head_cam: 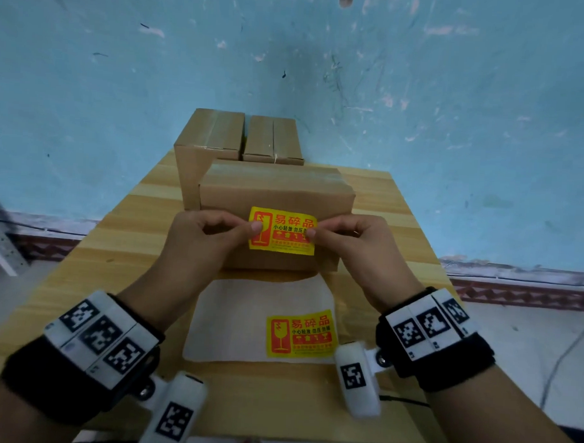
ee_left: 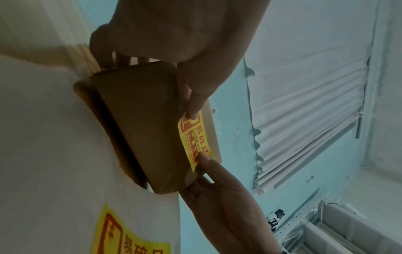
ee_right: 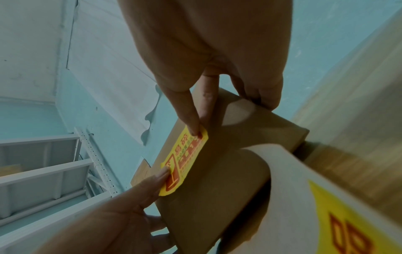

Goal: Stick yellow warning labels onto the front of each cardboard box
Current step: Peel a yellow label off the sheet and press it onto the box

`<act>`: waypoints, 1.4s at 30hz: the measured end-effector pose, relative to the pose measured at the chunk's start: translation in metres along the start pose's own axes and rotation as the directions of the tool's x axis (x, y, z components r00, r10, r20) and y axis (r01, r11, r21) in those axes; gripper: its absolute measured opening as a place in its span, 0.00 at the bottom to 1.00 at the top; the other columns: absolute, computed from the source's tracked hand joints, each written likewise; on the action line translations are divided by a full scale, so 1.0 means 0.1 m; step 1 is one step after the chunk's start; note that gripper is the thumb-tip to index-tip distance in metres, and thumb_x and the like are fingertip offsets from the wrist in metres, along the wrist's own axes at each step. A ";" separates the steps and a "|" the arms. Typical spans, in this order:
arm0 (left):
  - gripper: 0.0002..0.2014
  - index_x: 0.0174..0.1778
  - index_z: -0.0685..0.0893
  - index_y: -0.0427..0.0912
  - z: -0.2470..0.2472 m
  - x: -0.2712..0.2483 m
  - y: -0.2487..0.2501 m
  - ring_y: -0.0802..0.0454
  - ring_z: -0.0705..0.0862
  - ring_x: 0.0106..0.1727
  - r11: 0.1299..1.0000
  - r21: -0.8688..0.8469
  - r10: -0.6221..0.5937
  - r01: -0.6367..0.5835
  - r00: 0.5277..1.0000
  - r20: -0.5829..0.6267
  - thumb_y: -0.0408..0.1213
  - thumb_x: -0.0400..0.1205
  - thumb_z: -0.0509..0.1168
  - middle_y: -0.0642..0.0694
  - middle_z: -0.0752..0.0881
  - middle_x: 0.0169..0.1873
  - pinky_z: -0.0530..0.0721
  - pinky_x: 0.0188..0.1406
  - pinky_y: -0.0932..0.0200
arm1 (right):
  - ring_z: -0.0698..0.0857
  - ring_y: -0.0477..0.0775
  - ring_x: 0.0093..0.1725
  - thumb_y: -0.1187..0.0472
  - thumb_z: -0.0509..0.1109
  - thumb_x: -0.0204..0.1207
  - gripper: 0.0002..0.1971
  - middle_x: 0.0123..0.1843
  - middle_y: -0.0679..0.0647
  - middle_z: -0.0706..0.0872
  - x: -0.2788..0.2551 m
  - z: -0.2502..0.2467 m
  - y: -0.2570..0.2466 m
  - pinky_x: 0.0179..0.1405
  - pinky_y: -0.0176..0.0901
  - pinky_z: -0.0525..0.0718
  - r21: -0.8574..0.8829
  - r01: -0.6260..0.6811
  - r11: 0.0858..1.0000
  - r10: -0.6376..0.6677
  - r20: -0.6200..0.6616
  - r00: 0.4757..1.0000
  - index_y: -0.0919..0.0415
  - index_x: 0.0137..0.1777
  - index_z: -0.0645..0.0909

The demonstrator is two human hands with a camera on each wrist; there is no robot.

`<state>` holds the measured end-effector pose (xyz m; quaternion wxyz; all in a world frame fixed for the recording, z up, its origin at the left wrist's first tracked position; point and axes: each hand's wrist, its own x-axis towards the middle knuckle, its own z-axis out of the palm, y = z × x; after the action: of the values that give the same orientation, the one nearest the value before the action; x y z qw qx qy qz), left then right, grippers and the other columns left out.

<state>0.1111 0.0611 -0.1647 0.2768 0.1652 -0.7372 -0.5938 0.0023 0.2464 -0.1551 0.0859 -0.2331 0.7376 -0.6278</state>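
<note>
A yellow warning label point(head_cam: 283, 231) is held flat against the front face of the nearest cardboard box point(head_cam: 275, 193) on the wooden table point(head_cam: 384, 218). My left hand point(head_cam: 252, 228) pinches the label's left end, thumb on the printed glass symbol. At its right edge my right hand point(head_cam: 312, 231) pinches it between thumb and forefinger. In the left wrist view the label point(ee_left: 193, 137) curves slightly off the box point(ee_left: 141, 120). The right wrist view has my right thumb and forefinger point(ee_right: 194, 130) meeting on the label point(ee_right: 185, 159).
A white backing sheet point(head_cam: 239, 319) lies in front of the box with one more yellow label point(head_cam: 301, 332) on it. Two more cardboard boxes point(head_cam: 209, 134) point(head_cam: 274, 140) stand behind, near the blue wall. Grey shelving point(ee_right: 43, 171) stands to the left.
</note>
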 end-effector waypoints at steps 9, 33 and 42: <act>0.04 0.38 0.94 0.43 0.06 -0.04 0.03 0.59 0.86 0.43 0.998 0.020 0.053 -0.052 0.998 -0.043 0.40 0.74 0.77 0.44 0.92 0.40 0.83 0.43 0.58 | 0.85 0.41 0.30 0.60 0.79 0.74 0.07 0.34 0.52 0.92 0.01 -0.01 0.01 0.29 0.31 0.79 0.042 0.004 0.999 -0.002 -0.043 0.999 0.63 0.39 0.93; 0.05 0.37 0.94 0.40 0.03 0.06 0.09 0.60 0.89 0.38 0.996 -0.077 -0.041 0.035 0.996 -0.076 0.38 0.72 0.80 0.46 0.93 0.33 0.85 0.36 0.68 | 0.91 0.53 0.41 0.61 0.79 0.73 0.07 0.39 0.60 0.94 0.01 0.04 0.00 0.47 0.52 0.89 0.039 0.076 0.996 -0.072 -0.095 0.993 0.65 0.40 0.93; 0.07 0.38 0.94 0.37 0.06 0.06 0.09 0.62 0.87 0.34 0.997 -0.064 -0.052 0.047 0.995 -0.086 0.38 0.71 0.80 0.44 0.93 0.33 0.81 0.31 0.71 | 0.90 0.56 0.40 0.59 0.80 0.73 0.08 0.39 0.62 0.94 0.02 0.05 0.02 0.43 0.52 0.87 0.022 0.078 0.997 -0.074 -0.123 0.990 0.65 0.40 0.93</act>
<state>0.1039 0.0646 -0.1557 0.2990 0.2007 -0.7012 -0.6153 0.0021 0.2411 -0.1572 0.0198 -0.2211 0.7237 -0.6535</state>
